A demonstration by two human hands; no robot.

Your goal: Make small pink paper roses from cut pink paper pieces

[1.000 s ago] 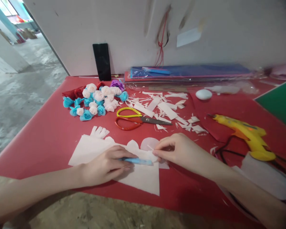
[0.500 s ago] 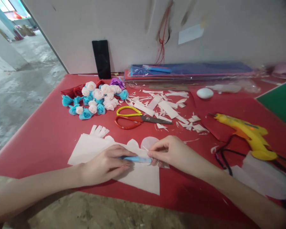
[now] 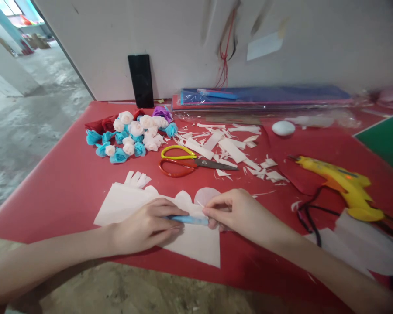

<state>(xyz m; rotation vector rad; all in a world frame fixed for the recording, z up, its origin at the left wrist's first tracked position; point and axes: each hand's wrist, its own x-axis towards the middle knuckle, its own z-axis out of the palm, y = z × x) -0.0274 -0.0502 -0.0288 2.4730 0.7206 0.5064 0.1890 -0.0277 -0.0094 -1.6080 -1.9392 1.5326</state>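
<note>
Now, the left hand [image 3: 152, 224] clamps the slim blue tool [image 3: 194, 220] flat on the white paper sheet [image 3: 196, 250], likely to steady it; the right hand [image 3: 234, 210] pinches thumb and forefinger together at its end, contents unclear. Smooth, matte sheet, rounded cutouts [image 3: 184, 198] behind, ruffled paper roses [image 3: 136, 128] beyond on the glossy red counter [image 3: 68, 183].

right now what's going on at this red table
A person is working on white paper. The left hand lies over a slim blue object on it; the right hand, fingertips together near that object's end, seems to pinch a thin white sliver. Scissors, paper scraps and paper flowers lie beyond; a yellow glue gun is off to the right.
</note>
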